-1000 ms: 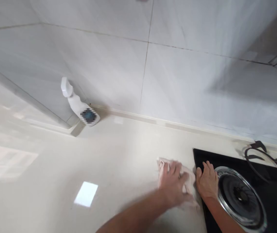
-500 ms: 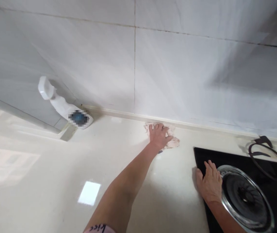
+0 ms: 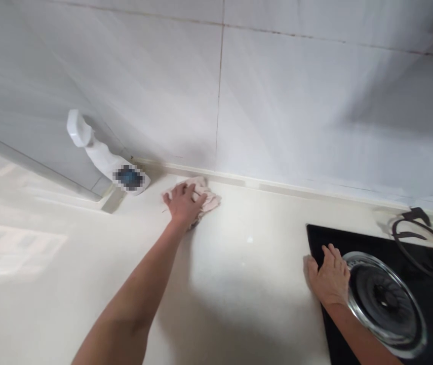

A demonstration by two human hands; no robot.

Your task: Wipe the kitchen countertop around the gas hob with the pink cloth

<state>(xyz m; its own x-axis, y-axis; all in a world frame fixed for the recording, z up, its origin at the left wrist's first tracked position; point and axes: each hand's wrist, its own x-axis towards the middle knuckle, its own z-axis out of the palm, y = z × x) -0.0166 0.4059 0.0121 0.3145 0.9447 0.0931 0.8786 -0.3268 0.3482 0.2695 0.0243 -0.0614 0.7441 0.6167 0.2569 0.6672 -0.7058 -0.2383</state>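
Observation:
My left hand (image 3: 185,204) presses a crumpled pale pink cloth (image 3: 210,199) against the white countertop (image 3: 262,284), close to the foot of the tiled wall. Its fingers are bent over the cloth and hide part of it. Farther right, my right hand (image 3: 330,276) lies on the left edge of a black cooktop (image 3: 343,237), fingers stretched out and holding nothing. The fingertips are beside the cooktop's round metal ring (image 3: 416,306).
A white spray bottle (image 3: 104,158) stands in the corner, left of the cloth. A dark cable with a plug (image 3: 419,215) lies behind the cooktop. Grey wall tiles (image 3: 277,106) rise along the counter's back; a raised ledge (image 3: 113,200) borders the left side.
My left hand has slid the cloth leftward along the wall, nearer the spray bottle. My right hand stays on the cooktop edge. The view has shifted slightly.

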